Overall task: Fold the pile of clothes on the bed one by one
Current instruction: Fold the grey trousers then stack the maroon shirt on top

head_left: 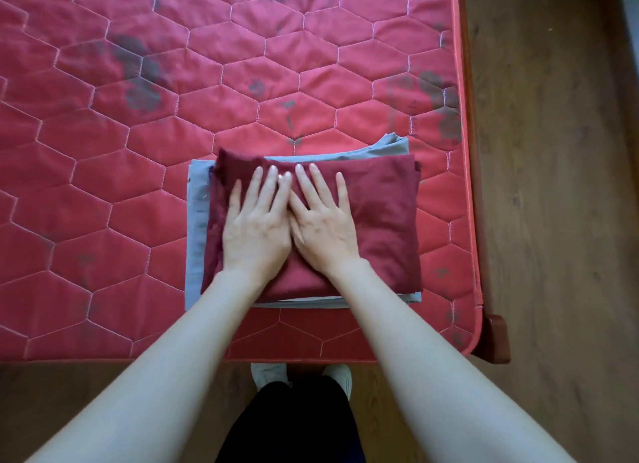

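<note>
A folded dark red garment lies on top of a small stack near the bed's front edge. Under it sits a folded grey-blue garment, whose edges show at the left, the back and the front. My left hand and my right hand lie flat side by side on the dark red garment, fingers straight and spread, pressing down on it. Neither hand grips any cloth.
The red quilted mattress with dark stains fills the view behind and left of the stack. Its right edge and a wooden bed frame corner border a wooden floor. My legs and white shoes stand at the bed's front edge.
</note>
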